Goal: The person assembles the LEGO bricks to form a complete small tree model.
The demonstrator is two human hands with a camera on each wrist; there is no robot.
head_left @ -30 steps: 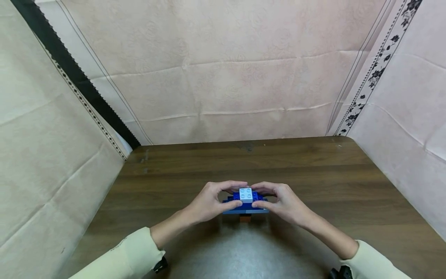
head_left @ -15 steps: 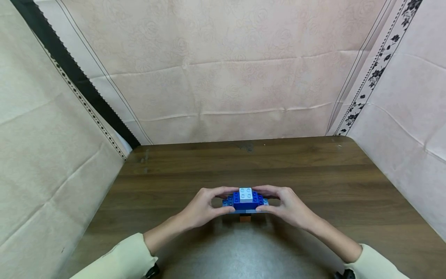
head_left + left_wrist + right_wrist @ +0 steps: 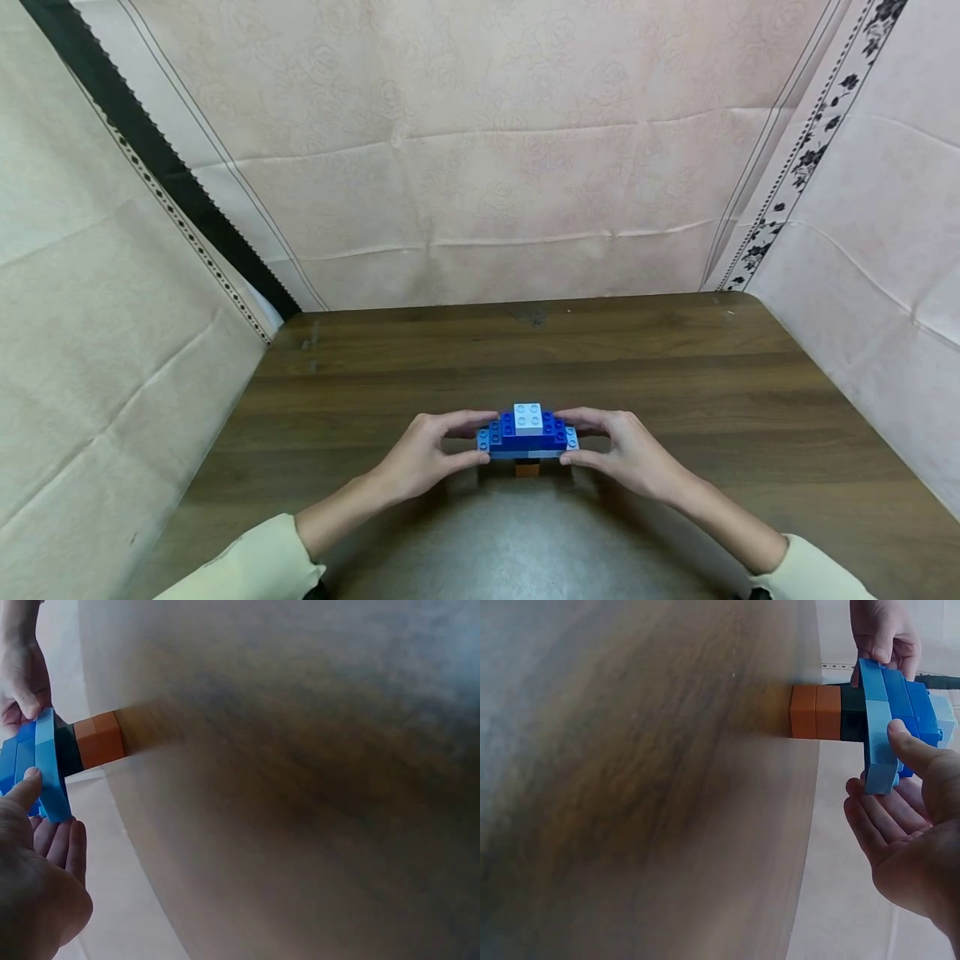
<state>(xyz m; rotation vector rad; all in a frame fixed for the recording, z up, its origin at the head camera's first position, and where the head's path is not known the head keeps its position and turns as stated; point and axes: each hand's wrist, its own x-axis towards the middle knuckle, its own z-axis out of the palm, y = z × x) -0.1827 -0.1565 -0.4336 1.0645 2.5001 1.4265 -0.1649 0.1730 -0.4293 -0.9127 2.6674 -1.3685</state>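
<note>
A stepped build of toy building bricks stands upright on the wooden table. Its orange bricks form the foot, with a dark green brick above them. Light blue and blue layers spread wide over this stem, and a pale blue brick tops it. My left hand holds the left end of the wide layers, thumb in front and fingers behind. At the right end my right hand does likewise. In each wrist view the thumb lies against the layers; the far fingertips are partly hidden.
The brown wooden table has a rounded far edge. Behind it hangs a pale patterned cloth, with more cloth along both sides. A dark band runs down at the left.
Both hands have slid apart, from beside the pale blue top brick outward to the ends of the wide layers. More of the blue bricks shows. The build stays in place.
</note>
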